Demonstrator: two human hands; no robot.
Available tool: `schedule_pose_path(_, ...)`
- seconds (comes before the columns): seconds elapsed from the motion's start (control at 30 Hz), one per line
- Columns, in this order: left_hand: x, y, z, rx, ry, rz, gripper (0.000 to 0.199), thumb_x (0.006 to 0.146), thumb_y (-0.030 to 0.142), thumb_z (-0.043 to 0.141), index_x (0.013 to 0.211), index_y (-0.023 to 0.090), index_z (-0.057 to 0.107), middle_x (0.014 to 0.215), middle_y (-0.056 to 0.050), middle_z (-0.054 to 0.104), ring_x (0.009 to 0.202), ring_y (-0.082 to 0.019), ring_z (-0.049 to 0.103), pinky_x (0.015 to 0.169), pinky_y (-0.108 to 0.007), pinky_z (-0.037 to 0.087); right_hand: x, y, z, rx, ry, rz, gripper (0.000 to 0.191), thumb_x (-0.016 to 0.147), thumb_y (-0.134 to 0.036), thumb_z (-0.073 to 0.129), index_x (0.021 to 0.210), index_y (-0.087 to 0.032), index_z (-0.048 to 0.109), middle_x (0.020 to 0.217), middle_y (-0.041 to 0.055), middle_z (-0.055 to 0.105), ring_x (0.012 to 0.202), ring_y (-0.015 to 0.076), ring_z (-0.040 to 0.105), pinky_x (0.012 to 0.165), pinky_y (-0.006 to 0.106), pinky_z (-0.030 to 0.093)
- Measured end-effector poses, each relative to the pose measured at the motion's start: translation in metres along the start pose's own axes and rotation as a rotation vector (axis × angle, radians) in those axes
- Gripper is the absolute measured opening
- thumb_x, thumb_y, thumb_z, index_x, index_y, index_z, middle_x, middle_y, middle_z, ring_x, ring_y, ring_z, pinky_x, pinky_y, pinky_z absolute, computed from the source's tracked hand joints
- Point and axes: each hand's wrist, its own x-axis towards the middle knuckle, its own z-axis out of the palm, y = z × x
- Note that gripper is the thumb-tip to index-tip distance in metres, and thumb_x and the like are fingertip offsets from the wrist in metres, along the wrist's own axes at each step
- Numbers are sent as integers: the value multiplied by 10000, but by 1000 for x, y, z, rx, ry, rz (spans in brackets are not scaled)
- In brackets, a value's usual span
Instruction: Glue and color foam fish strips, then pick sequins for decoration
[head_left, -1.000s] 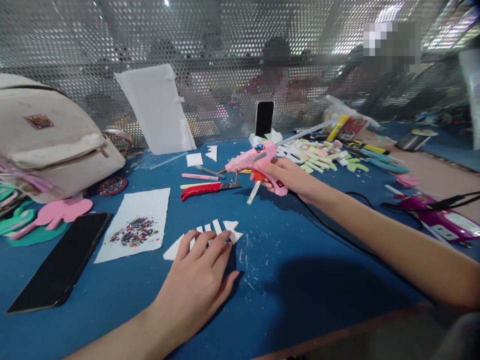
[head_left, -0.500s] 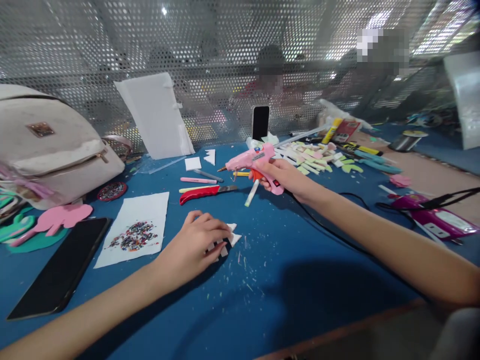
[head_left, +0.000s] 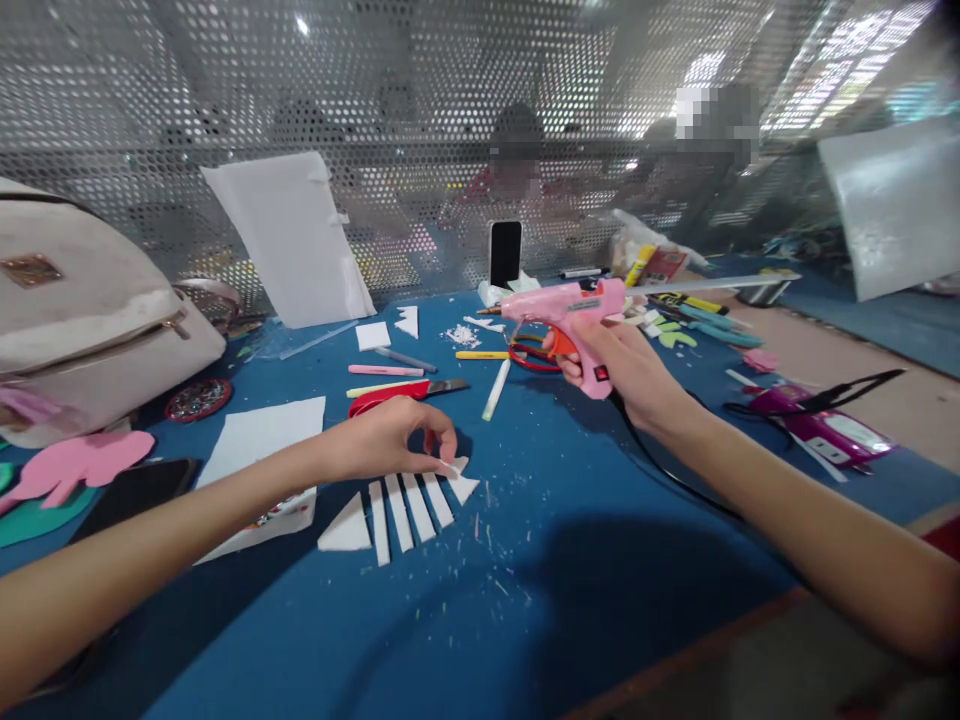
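Note:
My right hand grips a pink glue gun by its handle, fingers at the orange trigger. The gun is raised over the table with its nozzle pointing left, and a clear glue stick juts from its back. My left hand is low over the table, thumb and forefinger pinched at the upper end of a small white piece. Whatever lies between those fingertips is too small to make out. Below that hand, several white strips fan out beside a white triangular piece.
A red-handled cutter lies just behind my left hand, near several pens. Paper with glitter bits and a dark phone are at left, by a backpack. The gun's black cord runs under my right arm.
My left hand has lifted back and turned to a pinch, uncovering the fanned white strips. My right hand has carried the glue gun to the right. The view has shifted slightly.

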Motion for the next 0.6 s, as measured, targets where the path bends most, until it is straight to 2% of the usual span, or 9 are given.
schedule_pose_path(0.13,10,-3,-3,-51,-109,86,131,912,317,698,1009,258,764,1019,-40,756,919,-182,687,790,-291,531,-16,2,2,-7,16,14,469,862,-617,652,822,-150,665,607,5,535,531,102,466,484,241,361)
schedule_pose_path(0.27,16,-2,6,-54,-131,133,114,877,295,747,985,306,781,996,-22,745,952,-193,673,883,-338,495,-21,16,4,9,37,1,433,903,-581,617,789,-164,658,641,17,543,550,111,473,501,251,374)
schedule_pose_path(0.43,17,-1,12,-79,-142,122,123,843,212,787,874,331,789,902,20,741,923,-186,673,1008,-391,405,-22,26,-5,29,69,11,411,907,-567,623,800,-173,671,663,29,544,561,118,467,504,262,372)
schedule_pose_path(0.5,18,-2,10,-118,-156,121,102,864,227,769,866,327,789,886,20,748,886,-176,684,985,-377,437,-22,26,-8,46,93,15,395,902,-561,634,814,-179,677,657,27,533,561,124,468,503,268,372)
schedule_pose_path(0.6,22,-5,7,-185,-183,126,82,903,273,726,914,320,792,904,0,762,831,-165,700,860,-329,521,-22,25,-8,50,98,28,397,895,-567,635,815,-182,683,642,26,522,552,136,469,496,281,376)
